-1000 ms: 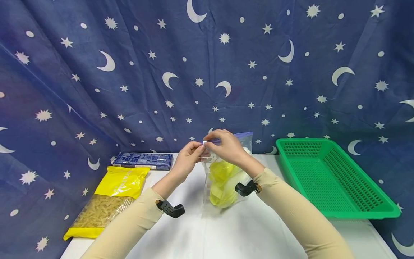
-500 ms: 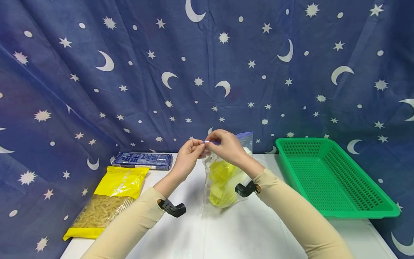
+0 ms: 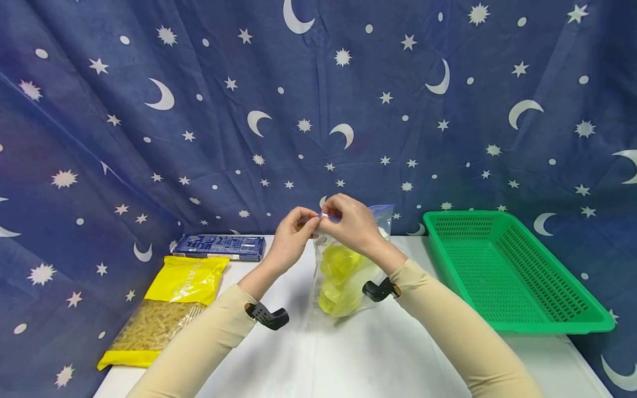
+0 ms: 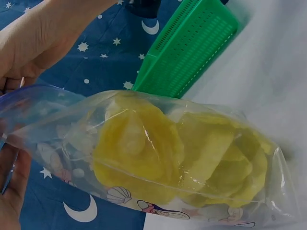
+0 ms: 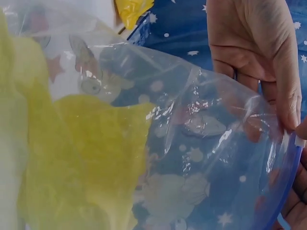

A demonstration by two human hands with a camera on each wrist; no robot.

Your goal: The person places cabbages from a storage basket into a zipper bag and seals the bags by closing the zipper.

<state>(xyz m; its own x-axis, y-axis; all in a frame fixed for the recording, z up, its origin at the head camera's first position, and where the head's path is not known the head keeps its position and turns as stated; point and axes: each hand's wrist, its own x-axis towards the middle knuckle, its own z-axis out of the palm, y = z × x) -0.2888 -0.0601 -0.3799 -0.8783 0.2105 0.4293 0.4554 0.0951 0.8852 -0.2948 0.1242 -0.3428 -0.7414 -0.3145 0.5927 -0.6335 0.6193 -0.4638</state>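
A clear zip bag [image 3: 317, 293] printed with cartoon figures and shells hangs upright over the table, its bottom close to the white cloth. Inside sit yellow, leafy-looking pieces [image 4: 139, 148]. At the bag's left top corner my left hand [image 3: 290, 239] pinches the purple zip edge [image 5: 292, 179] between thumb and fingers. My right hand [image 3: 353, 225] pinches the small white slider [image 3: 325, 215] on the zip, just right of the left fingertips. The bag's right top corner stands free behind the right hand.
A green plastic basket [image 3: 460, 276] stands at the right. On the left lie a yellow pasta bag [image 3: 196, 276] and, behind it, a flat blue packet [image 3: 219, 247]. A dark blue curtain [image 3: 278, 72] with moons and stars closes off the back of the white table [image 3: 278, 354].
My right hand and the white slider have moved a little to the right along the zip. The left hand keeps its pinch and has shifted slightly right and up.
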